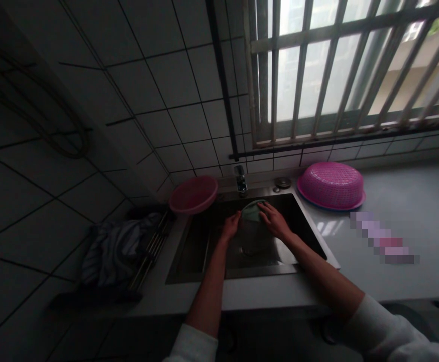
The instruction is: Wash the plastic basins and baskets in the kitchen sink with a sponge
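Over the metal sink, both hands are on a pale green, bowl-like item with a curved upper rim. It is small and dim in the picture, so I cannot be sure of its kind. My left hand grips its left edge with the fingers closed. On the other side, my right hand holds the right part, fingers bent over the rim and face. Just behind them stands the chrome faucet. Whether water is running cannot be made out.
A pink basin tilts at the sink's back left corner. To the right, an upturned magenta colander rests on the white counter. A dark striped cloth lies left beside a metal rack. A round drain cover sits behind the sink.
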Demonstrator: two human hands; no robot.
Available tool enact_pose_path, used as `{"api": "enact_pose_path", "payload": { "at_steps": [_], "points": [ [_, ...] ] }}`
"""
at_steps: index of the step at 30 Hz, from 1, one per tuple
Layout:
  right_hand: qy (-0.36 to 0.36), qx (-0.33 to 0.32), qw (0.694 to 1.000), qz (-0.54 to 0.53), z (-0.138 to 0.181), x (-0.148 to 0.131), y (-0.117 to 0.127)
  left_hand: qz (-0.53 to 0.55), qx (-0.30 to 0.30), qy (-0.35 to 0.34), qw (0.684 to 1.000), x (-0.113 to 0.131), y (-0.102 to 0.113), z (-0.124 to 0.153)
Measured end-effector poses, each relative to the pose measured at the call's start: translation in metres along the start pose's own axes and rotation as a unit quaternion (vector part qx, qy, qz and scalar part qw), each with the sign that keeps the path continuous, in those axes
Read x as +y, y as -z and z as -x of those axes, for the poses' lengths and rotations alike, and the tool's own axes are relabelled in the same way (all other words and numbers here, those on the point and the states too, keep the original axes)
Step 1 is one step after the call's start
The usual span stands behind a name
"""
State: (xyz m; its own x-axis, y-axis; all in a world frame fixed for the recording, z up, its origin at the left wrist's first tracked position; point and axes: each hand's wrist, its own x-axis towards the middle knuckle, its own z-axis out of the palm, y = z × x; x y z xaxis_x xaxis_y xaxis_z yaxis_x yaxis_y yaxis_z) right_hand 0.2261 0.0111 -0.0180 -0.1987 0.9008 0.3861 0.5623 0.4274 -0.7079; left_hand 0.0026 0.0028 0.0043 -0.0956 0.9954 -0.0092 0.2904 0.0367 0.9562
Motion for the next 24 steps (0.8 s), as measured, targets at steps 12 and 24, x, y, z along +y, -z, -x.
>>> {"api": "enact_pose_path", "payload": {
  "at_steps": [12,24],
  "points": [
    [0.195,-0.151,0.967,0.067,0.019,-0.048,-0.021,-0.192,0.063,0.101,0.974,0.016,0.023,0.000],
    [0.224,-0.125,0.962,0.091,0.023,-0.055,-0.022,-0.056,0.066,0.052,0.995,0.005,0.008,-0.001]
  ]
}}
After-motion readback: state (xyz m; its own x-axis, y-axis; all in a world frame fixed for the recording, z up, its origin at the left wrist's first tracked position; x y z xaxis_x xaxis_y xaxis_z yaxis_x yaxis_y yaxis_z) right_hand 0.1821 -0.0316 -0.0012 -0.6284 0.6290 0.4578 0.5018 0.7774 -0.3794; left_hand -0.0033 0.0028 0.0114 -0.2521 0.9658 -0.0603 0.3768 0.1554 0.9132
